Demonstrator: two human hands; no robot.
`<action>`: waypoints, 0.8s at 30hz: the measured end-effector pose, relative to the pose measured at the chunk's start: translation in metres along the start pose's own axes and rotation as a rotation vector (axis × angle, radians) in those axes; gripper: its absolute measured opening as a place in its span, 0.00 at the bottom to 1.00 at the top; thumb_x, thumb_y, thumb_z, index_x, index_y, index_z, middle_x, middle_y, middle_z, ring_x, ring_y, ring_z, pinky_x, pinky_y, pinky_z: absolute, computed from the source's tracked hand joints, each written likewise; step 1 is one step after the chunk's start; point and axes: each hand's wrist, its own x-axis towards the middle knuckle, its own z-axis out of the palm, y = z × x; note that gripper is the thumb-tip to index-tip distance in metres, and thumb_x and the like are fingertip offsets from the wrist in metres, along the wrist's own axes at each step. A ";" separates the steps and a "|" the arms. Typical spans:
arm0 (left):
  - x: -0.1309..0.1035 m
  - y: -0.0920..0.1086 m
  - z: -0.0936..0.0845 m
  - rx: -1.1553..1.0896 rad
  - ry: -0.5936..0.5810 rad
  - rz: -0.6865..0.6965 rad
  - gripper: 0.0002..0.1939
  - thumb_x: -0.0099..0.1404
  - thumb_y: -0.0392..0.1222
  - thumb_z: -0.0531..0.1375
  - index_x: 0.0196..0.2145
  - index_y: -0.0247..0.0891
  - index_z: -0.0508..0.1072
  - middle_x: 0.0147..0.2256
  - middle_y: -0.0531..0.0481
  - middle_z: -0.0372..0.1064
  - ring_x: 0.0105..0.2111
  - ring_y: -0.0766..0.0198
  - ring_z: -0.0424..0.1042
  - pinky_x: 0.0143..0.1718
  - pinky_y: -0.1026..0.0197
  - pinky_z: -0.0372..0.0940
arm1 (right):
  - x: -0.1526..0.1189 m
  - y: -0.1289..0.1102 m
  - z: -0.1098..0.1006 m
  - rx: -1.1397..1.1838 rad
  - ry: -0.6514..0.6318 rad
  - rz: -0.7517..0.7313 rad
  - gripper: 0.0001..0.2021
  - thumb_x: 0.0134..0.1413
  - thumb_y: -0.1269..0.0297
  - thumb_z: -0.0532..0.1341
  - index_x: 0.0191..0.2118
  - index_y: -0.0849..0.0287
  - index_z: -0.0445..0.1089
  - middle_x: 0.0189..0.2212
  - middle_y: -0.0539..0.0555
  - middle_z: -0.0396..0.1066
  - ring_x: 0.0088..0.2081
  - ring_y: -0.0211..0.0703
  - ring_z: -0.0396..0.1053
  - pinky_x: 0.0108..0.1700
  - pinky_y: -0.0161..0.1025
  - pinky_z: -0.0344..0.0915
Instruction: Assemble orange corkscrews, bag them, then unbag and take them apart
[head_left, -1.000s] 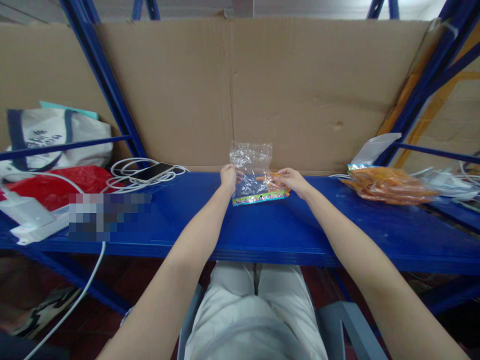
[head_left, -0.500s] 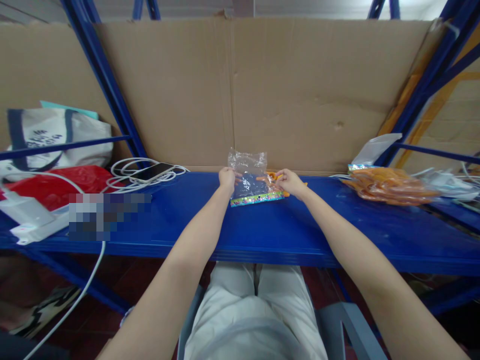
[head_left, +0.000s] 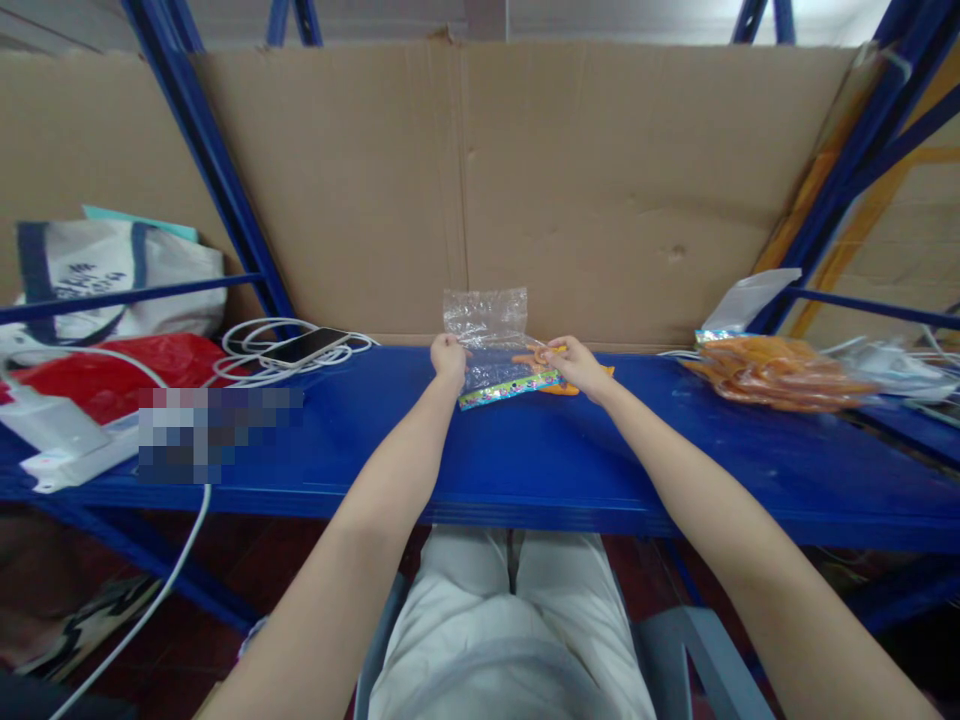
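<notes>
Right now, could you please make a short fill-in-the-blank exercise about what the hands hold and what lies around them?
1. Both hands grip a clear plastic ___ with a colourful strip along its lower edge.
2. The left hand and right hand work above a shelf painted ___.
3. The phone lies on coiled white ___.
4. The wall behind is brown ___.

Missing words: bag; blue; cables; cardboard

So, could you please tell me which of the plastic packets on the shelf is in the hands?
The clear packet mid-shelf, pinched by left hand and right hand; the orange-filled pile lies untouched, far right.
</notes>
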 end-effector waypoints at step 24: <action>-0.002 -0.005 0.010 0.112 -0.261 0.095 0.11 0.69 0.35 0.51 0.31 0.39 0.71 0.13 0.59 0.52 0.14 0.66 0.56 0.19 0.67 0.48 | -0.005 -0.006 -0.002 0.181 0.022 0.163 0.15 0.59 0.67 0.64 0.47 0.56 0.60 0.27 0.47 0.73 0.19 0.35 0.68 0.19 0.31 0.64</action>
